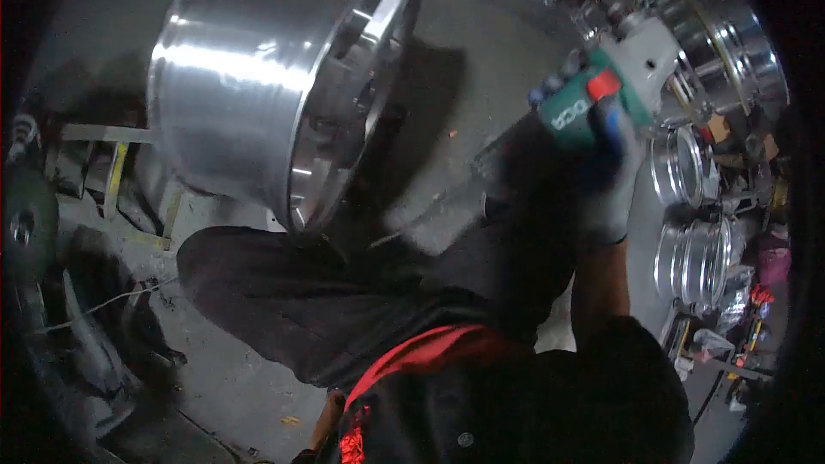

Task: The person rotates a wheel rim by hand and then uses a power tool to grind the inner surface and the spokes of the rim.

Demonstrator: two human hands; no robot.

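My right hand [614,150], in a grey and dark work glove, is closed around a green power tool [569,112] with a red switch and a pale grey head. From the head a dark shaft with a yellow tip points up and left. To the left of the tool, apart from it, a large shiny metal wheel rim [236,77] lies on its side in front of my knees. Only a bit of bare skin of my left arm or hand [326,419] shows beside my hip; its fingers are hidden.
Several more shiny wheel rims [690,262] stand along the right side and at the upper right. A metal frame with yellow marks [116,176] stands left of the big rim. Mixed clutter [756,301] lines the right edge. A thin cable [112,299] runs at the left.
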